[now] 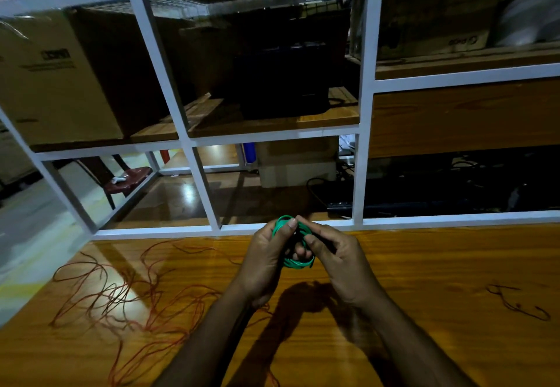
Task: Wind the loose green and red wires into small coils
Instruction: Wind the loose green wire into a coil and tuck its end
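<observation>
A small coil of green wire [295,263] is held up between both hands above the wooden table [424,265]. My left hand [266,256] grips the coil's left side, thumb pressed on its top. My right hand [336,262] pinches the coil's right side with thumb and forefinger. Much of the coil is hidden by the fingers. Loose red wire [127,292] sprawls in tangled loops over the table's left part, some of it running under my left forearm.
A short dark wire piece [518,301] lies on the table at the right. A white metal shelf frame [363,113] stands behind the table, holding cardboard boxes [54,77] and a dark box [288,68]. A red chair [127,179] stands beyond the frame at left.
</observation>
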Demonstrator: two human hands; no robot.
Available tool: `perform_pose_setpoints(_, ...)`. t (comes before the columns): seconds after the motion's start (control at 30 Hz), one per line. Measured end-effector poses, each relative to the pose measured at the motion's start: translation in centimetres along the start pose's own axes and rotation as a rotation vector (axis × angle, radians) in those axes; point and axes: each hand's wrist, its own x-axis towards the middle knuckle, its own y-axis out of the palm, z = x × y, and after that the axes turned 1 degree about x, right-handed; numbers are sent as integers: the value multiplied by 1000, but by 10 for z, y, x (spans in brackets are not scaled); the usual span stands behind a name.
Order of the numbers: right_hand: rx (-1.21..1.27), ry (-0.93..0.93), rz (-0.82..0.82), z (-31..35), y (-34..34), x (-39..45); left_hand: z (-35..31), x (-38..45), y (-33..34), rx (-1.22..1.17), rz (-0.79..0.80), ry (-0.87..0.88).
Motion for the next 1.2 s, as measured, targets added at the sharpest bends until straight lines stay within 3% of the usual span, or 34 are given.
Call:
perform_pose_setpoints(0.3, -113, -33, -12, -3, -9, -4, 0, -5, -14, 469, 74, 104)
perform_pose_setpoints(0.43, -154, -9, -8, -11, -12, -10, 9, -6, -24, 567, 129, 128)
perform_pose_setpoints(0.7, -344, -12, -6, -25, -21, -28, 36, -9, -13, 993, 79, 255)
perform_pose_setpoints(0.77, -374, -21, -1, -29, -26, -33, 36, -9, -3, 939, 138, 175)
perform_pose_setpoints(0.9, -384, -29, 30, -35, -43, -42, 31, -14, 17, 702, 285, -213)
perform_pose_setpoints(1.0, -342, -3, 44, -37, -56, -51, 34, -15, 34, 802, 323, -114)
perform_pose_setpoints(1.1, -263, 6, 5, -34, -70, -56, 43, -16, 54, 824, 256, 46)
perform_pose_setpoints(1.2, -169, 62, 12, -28, -89, -60, 51, -19, 67, 754, 225, 31)
